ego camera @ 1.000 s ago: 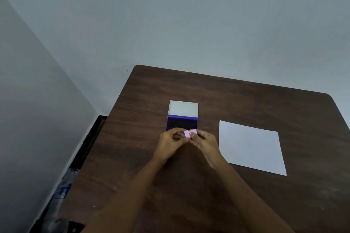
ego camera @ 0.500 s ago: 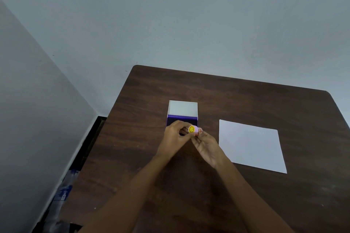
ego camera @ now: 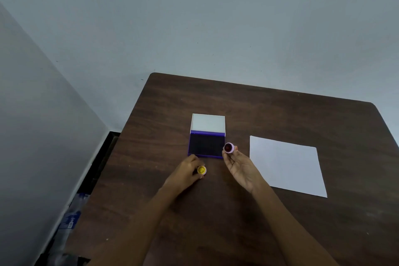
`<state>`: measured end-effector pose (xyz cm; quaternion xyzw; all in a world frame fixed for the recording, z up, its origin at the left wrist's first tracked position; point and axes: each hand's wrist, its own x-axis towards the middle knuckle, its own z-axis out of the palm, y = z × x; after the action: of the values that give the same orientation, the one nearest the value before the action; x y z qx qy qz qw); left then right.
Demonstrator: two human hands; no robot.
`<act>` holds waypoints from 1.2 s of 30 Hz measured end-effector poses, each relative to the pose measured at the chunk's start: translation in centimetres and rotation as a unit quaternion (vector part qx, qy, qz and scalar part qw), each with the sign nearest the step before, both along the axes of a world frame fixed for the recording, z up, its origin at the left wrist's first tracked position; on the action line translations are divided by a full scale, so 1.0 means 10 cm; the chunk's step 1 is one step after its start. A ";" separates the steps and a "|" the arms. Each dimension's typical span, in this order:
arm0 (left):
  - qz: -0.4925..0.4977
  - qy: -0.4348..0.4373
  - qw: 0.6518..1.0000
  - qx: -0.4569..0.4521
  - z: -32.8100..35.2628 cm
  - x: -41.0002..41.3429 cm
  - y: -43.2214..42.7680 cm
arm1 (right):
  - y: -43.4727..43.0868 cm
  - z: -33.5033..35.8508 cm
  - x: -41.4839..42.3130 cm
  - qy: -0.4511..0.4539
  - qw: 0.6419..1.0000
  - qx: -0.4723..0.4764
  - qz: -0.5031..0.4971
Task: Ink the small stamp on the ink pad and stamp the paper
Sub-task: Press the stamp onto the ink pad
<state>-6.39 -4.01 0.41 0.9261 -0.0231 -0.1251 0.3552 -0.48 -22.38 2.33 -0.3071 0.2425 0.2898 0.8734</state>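
Fingertips of the right hand point(ego camera: 239, 166) pinch a small pink stamp point(ego camera: 228, 147) with its dark, round face turned up toward the camera, just beside the right edge of the open ink pad point(ego camera: 206, 145) on a dark wooden table point(ego camera: 280, 114). The left hand point(ego camera: 185, 171) is curled around a yellow smiley-face cap point(ego camera: 201, 170), low over the table in front of the pad; whether the cap touches the wood cannot be told. The pad's white lid point(ego camera: 208, 122) stands folded back behind the purple tray, and a blank sheet of white paper point(ego camera: 287, 166) lies flat to the right, well clear of both hands. Inking appears to be the step in hand: the stamp would need turning face down and pressing squarely onto the dark pad, level rather than tilted, so the whole face takes ink. Keeping the grip on the pink rim, off the face, should spare the fingers a smudge.
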 end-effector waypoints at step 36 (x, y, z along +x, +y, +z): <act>0.141 -0.042 0.983 -0.111 -0.11 0.44 0.31 | 0.69 -0.10 0.37 -0.442 0.594 -0.627 0.241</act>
<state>-1.97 -0.92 -0.69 0.8793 0.0790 -0.0309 0.4687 3.25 -15.43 1.32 -0.9168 -0.1348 0.0952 0.3637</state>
